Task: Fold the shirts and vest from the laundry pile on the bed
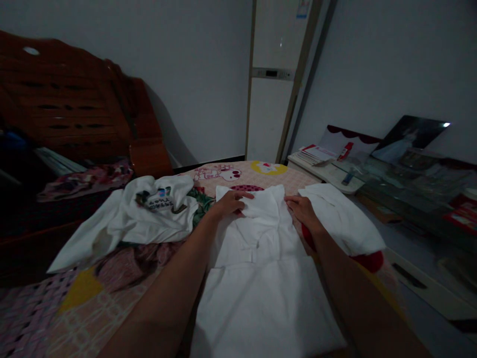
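A white shirt (257, 288) lies lengthwise in front of me, its sides turned in and its far end narrow. On its upper left part rests my left hand (231, 203), the index finger stretched over the cloth and the others slightly bent. My right hand (302, 211) pinches the right far edge of the same shirt between thumb and fingers. Just right of that hand is a folded white garment (339, 219). Over to the left lies a crumpled white top with a printed design (156, 204).
Beneath everything is a pink patterned cover (238, 174). A dusky pink cloth (137, 263) lies by the printed top. A carved wooden bench (74, 109) stands left, a glass-topped stand (406, 184) right, and a tall white cabinet-like unit (271, 114) at the back.
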`<act>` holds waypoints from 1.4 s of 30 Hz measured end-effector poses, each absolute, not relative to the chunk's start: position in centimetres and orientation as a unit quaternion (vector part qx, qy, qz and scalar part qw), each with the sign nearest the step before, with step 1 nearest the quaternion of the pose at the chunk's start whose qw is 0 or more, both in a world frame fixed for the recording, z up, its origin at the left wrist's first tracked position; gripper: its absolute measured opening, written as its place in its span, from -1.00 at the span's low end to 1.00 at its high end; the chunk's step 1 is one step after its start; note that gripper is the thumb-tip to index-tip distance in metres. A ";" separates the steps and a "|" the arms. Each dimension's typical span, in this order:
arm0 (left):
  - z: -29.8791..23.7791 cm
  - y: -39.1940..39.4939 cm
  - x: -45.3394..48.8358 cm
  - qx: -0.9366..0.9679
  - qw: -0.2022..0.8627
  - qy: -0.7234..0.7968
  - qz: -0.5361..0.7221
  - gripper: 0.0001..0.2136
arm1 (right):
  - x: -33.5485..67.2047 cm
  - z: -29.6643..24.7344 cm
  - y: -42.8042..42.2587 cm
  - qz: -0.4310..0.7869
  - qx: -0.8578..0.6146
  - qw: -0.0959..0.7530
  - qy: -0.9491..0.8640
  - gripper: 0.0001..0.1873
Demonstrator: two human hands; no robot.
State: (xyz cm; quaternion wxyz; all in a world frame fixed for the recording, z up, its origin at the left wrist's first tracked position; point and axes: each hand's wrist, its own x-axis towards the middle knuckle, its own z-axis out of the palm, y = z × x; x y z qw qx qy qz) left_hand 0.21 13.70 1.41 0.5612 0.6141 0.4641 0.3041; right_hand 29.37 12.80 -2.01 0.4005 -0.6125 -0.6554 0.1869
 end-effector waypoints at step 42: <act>-0.2 13.8 0.1 0.727 0.187 0.614 0.243 -0.78 | 21.7 4.1 8.0 0.100 -0.510 0.236 -0.821 -0.86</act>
